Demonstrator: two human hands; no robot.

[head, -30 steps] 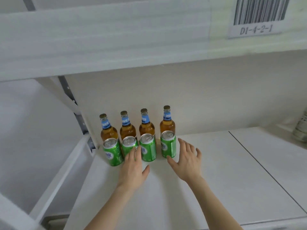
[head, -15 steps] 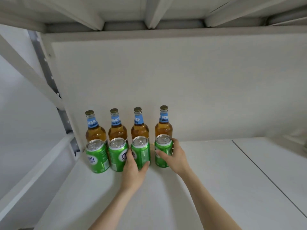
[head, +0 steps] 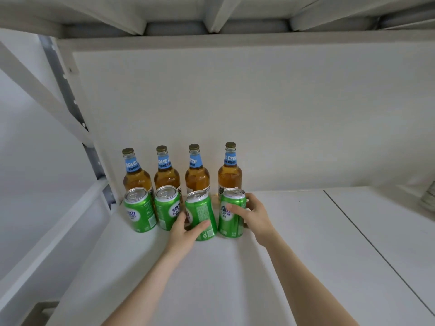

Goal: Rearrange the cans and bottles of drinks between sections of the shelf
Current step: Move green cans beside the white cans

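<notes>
Several amber beer bottles (head: 197, 175) with blue neck labels stand in a row against the shelf's back wall. In front of them stands a row of green cans. My left hand (head: 186, 234) grips the third green can (head: 201, 214), which leans to the right and toward me. My right hand (head: 253, 215) grips the fourth, rightmost green can (head: 231, 214), which stands upright. The two left cans (head: 140, 209) stand untouched beside each other.
The white shelf board (head: 294, 231) stretches right, with a seam (head: 367, 238) to the adjoining section. A pale object (head: 428, 196) shows at the far right edge. A slanted brace and metal upright (head: 70, 95) bound the left side. The upper shelf's underside (head: 211, 17) hangs overhead.
Both hands went from reaching with spread fingers to gripping the third and fourth cans. The third can has tilted off upright. The camera has dropped and moved closer under the upper shelf.
</notes>
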